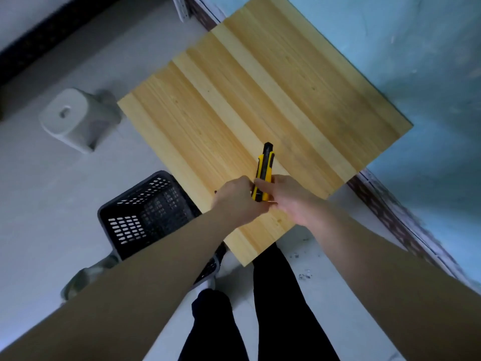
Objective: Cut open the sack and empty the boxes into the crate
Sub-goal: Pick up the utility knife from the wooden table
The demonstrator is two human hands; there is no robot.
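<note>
Both hands meet over the near corner of the pale, striped wooden table (pixel 260 87); the left hand (pixel 238 201) curls its fingers round the lower end of a yellow and black utility knife (pixel 265 170), and the right hand (pixel 291 201) grasps the same handle from the other side; the knife's black tip points away from the person, above the boards. The black perforated plastic crate (pixel 145 217) stands on the grey floor (pixel 39 204) just beside the table's left edge, partly behind the left forearm; a white plastic stool (pixel 70 118) stands farther off on that floor, and a blue wall (pixel 416 48) runs along the table's right side.
</note>
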